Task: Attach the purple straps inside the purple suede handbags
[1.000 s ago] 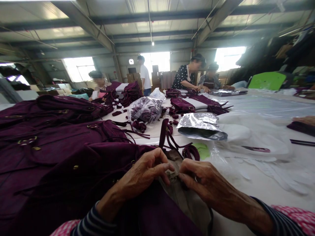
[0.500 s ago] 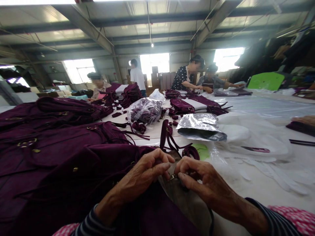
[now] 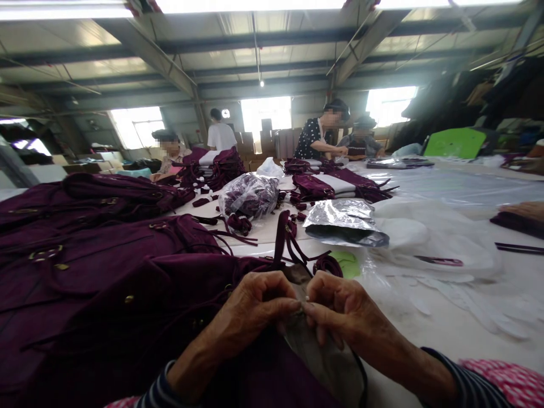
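Under a steel roof, the long white table [image 3: 446, 323] is heaped with purple bags [image 3: 85, 226]. At its near edge, left hand [image 3: 255, 306] and right hand [image 3: 340, 309] both pinch the grey lining [image 3: 327, 357] of one bag [image 3: 178, 300].

The left hand [image 3: 255, 309] and the right hand [image 3: 344, 309] are pinching the grey lining [image 3: 327, 357] of a purple bag [image 3: 161, 306], their fingertips touching. The bag is lying on a white bench [image 3: 446, 328] beside a pile [image 3: 85, 226] of others. A foil pouch [image 3: 344, 218] is lying beyond, near a strap [image 3: 285, 235].
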{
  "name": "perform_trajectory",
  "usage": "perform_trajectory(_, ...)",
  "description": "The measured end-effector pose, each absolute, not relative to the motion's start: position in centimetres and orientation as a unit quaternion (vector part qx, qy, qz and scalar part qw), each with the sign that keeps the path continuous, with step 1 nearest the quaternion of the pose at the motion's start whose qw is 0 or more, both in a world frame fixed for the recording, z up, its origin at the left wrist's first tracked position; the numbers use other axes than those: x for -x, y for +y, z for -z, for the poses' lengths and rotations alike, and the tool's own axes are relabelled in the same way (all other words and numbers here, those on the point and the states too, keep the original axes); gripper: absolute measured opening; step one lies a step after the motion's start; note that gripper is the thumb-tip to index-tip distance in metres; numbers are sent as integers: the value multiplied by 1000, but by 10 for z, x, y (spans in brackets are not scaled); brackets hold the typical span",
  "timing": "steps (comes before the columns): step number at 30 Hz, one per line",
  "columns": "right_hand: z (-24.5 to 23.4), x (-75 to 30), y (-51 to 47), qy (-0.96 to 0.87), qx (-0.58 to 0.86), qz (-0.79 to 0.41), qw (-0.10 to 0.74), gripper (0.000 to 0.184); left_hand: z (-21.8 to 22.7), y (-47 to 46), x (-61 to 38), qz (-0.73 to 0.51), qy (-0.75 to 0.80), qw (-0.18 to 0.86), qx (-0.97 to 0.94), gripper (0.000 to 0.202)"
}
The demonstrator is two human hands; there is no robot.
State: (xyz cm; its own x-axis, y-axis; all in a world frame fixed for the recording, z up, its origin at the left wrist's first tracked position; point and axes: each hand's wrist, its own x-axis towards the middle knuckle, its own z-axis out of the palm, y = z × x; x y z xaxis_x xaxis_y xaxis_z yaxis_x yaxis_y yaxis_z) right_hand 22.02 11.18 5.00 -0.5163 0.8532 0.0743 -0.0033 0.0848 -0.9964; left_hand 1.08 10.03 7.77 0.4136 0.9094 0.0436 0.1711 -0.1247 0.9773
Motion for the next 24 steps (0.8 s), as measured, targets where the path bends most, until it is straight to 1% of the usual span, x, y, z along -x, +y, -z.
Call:
perform_trajectory(4, -49, -220, 115, -647, 320, -588, 366, 24, -76, 101, -13, -366, 413, 524, -649, 17)
perform_trajectory(6, -49, -219, 116, -645, 323, -588, 367, 22, -74, 102, -13, -375, 419, 519, -644, 17)
perform_trajectory(11, -49, -221, 116, -647, 331, -584, 363, 23, -72, 103, -13, -381, 434, 476, -663, 23)
perform_trajectory(13, -48, -221, 115, -651, 328, -578, 366, 24, -71, 103, -13, -375, 445, 466, -666, 21)
perform_trajectory(17, -46, -220, 115, -649, 330, -579, 367, 25, -70, 102, -11, -375, 429, 490, -659, 20)
perform_trajectory(19, -45, -220, 116, -648, 331, -582, 361, 24, -71, 102, -12, -382, 420, 485, -665, 14)
perform_trajectory(21, -45, -219, 116, -651, 332, -581, 357, 22, -72, 102, -12, -386, 426, 456, -679, 7)
perform_trajectory(24, -45, -220, 117, -651, 329, -577, 368, 23, -75, 100, -14, -373, 434, 449, -686, 2)
